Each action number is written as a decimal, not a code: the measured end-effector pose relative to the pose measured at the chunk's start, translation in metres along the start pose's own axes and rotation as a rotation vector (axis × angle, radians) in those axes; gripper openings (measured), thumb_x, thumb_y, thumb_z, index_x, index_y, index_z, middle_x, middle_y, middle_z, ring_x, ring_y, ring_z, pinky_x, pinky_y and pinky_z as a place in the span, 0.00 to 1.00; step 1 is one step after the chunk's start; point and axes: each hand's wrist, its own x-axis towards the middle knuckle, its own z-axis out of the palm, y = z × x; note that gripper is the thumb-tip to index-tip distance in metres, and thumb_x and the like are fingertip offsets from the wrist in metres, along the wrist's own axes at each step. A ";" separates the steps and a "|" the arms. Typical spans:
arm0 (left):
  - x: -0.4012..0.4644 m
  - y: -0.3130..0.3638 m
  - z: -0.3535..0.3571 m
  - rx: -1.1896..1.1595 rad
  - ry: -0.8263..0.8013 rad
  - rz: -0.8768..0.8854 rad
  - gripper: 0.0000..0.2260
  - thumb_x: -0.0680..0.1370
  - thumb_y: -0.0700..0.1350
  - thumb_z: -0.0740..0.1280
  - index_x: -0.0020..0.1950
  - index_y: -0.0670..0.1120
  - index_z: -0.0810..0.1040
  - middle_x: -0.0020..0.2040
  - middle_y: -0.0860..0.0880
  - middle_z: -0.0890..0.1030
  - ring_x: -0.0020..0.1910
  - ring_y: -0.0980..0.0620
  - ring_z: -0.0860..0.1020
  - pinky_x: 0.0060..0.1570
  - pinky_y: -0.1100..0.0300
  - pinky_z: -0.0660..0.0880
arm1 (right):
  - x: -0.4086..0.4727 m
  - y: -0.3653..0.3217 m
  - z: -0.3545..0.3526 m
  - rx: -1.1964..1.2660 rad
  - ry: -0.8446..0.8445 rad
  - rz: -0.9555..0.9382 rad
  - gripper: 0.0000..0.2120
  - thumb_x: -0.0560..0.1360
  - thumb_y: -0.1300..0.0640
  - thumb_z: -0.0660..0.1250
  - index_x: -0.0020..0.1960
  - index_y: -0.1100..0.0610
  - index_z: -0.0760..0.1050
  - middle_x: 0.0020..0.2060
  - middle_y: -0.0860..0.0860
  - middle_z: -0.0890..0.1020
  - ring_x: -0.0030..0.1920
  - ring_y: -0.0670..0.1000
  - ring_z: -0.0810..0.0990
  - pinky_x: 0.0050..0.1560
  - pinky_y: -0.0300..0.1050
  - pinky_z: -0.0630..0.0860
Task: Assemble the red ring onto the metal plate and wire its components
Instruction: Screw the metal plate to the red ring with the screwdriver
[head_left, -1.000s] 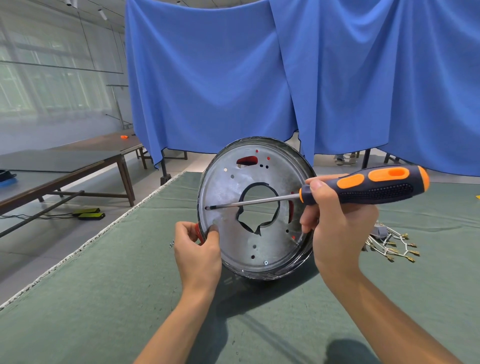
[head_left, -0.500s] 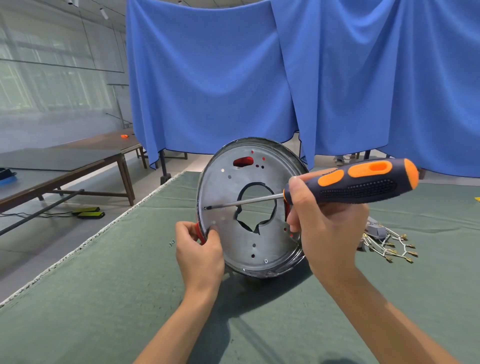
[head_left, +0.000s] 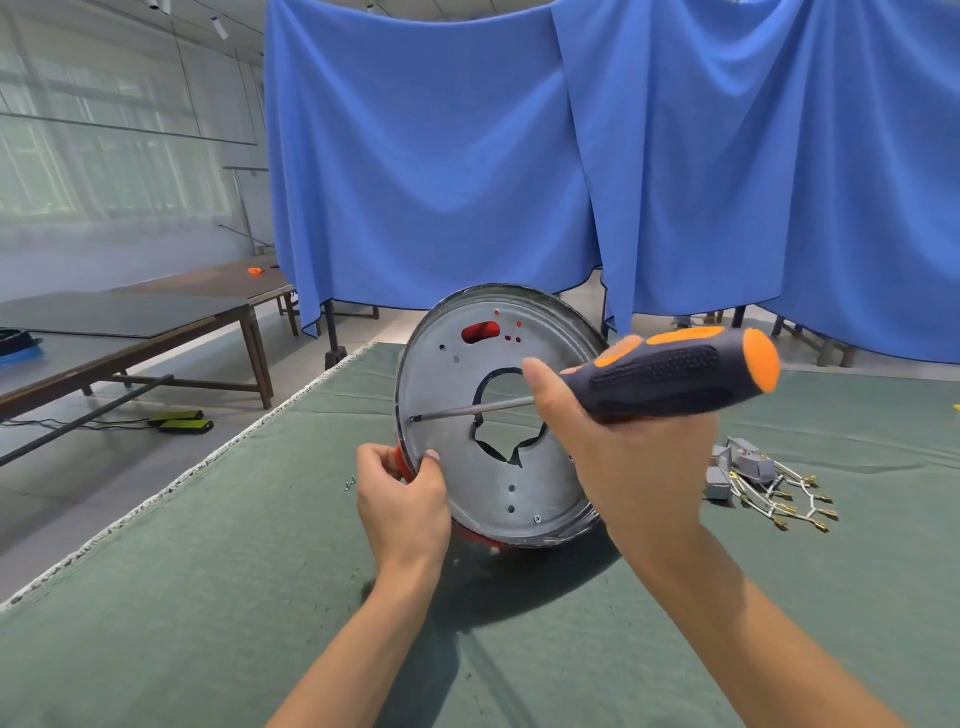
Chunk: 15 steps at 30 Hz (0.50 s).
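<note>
A round metal plate (head_left: 462, 395) stands on edge on the green mat, tilted toward me, with a jagged hole in its middle. The red ring (head_left: 480, 331) lies behind it, showing through a slot near the top and along the lower rim. My left hand (head_left: 402, 501) pinches the plate's lower left rim together with the ring. My right hand (head_left: 631, 462) grips a black and orange screwdriver (head_left: 675, 371). Its shaft crosses the plate, and the tip sits at a hole near the left rim.
Grey components with white wires and brass terminals (head_left: 763, 480) lie on the green mat (head_left: 208, 597) to the right. A small screw (head_left: 349, 483) lies left of my left hand. Blue curtains hang behind; a dark table (head_left: 130, 322) stands to the left.
My right hand and the screwdriver have shifted left and closer to the plate, the handle tilting slightly. The tip stays at the hole near the left rim. My left hand keeps its hold.
</note>
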 end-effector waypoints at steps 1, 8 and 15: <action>0.000 0.000 0.000 0.005 0.005 -0.012 0.15 0.74 0.38 0.69 0.36 0.46 0.63 0.32 0.50 0.66 0.30 0.50 0.64 0.33 0.55 0.65 | 0.003 -0.003 0.003 -0.061 -0.007 -0.018 0.17 0.64 0.49 0.75 0.27 0.52 0.69 0.23 0.43 0.73 0.26 0.43 0.73 0.32 0.40 0.73; -0.007 0.003 0.002 -0.022 -0.122 -0.103 0.15 0.74 0.39 0.69 0.36 0.46 0.62 0.31 0.50 0.64 0.30 0.50 0.61 0.31 0.56 0.63 | 0.034 -0.029 0.017 -0.094 -0.276 0.059 0.13 0.68 0.46 0.75 0.37 0.55 0.79 0.28 0.49 0.81 0.32 0.50 0.80 0.38 0.47 0.77; -0.008 0.008 -0.001 -0.086 -0.381 -0.430 0.12 0.71 0.36 0.67 0.39 0.45 0.64 0.36 0.43 0.68 0.35 0.48 0.67 0.28 0.56 0.67 | 0.062 -0.048 0.021 -0.189 -0.716 0.291 0.12 0.66 0.53 0.77 0.39 0.60 0.79 0.23 0.52 0.78 0.24 0.52 0.80 0.25 0.42 0.75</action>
